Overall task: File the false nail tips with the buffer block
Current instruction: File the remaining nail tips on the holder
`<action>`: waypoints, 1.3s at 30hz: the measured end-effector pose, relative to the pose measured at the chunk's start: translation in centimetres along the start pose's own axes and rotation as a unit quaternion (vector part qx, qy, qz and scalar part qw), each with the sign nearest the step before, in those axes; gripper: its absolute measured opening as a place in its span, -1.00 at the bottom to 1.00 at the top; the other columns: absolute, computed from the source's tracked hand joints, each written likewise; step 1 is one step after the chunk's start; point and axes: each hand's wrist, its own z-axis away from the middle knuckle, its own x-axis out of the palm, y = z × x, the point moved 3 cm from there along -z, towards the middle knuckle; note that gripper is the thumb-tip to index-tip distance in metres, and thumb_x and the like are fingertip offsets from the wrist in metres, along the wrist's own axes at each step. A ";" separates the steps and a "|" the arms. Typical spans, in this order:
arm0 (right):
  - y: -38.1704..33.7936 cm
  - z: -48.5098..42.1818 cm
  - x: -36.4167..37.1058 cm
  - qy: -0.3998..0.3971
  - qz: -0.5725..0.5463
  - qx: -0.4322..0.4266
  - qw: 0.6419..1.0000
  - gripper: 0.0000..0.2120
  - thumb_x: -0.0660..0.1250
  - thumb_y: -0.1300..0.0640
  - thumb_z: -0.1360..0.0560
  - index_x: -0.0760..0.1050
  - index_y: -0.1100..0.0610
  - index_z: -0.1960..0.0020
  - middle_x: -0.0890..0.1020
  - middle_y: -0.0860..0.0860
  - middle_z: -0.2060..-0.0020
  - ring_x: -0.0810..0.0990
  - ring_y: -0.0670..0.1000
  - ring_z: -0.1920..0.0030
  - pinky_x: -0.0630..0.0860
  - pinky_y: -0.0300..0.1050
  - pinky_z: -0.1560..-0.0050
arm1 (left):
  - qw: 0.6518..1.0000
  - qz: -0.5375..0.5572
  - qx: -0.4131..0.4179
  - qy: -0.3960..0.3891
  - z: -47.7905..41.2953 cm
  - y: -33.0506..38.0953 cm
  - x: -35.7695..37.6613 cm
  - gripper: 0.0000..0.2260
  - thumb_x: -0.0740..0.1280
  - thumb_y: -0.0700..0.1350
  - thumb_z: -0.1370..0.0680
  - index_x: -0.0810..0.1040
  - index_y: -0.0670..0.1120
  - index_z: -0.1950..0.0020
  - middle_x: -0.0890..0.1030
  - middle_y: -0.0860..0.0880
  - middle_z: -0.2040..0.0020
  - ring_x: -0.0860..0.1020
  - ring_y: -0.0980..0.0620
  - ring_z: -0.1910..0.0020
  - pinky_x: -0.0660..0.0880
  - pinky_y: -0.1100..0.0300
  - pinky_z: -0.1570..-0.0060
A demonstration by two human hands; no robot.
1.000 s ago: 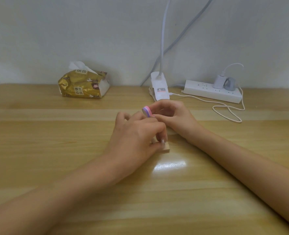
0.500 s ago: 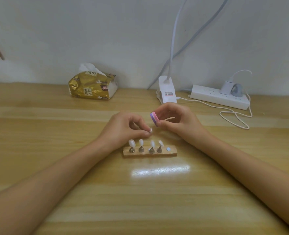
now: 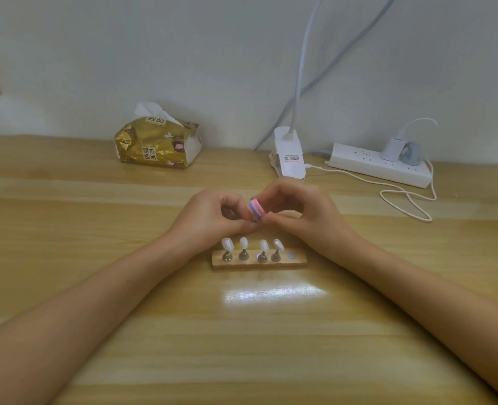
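Head-worn, forward and down (close)

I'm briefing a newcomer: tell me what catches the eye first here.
At mid-table the right hand pinches a pink-and-purple buffer block at the curled fingertips of the left hand. Just nearer the camera stands a wooden holder with four white nail tips in a row.
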 end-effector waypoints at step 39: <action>0.1 -0.3 0.1 -0.005 0.013 -0.002 1.000 -0.79 0.50 0.35 -0.46 0.67 0.27 -0.09 0.69 0.12 0.04 0.70 0.01 0.00 0.62 -0.05 -0.15 | 1.000 0.011 0.002 -0.002 0.2 0.0 -0.1 -0.86 0.58 -0.13 -0.36 0.68 0.09 0.28 0.66 0.13 0.29 0.52 0.29 0.31 0.49 0.20 0.11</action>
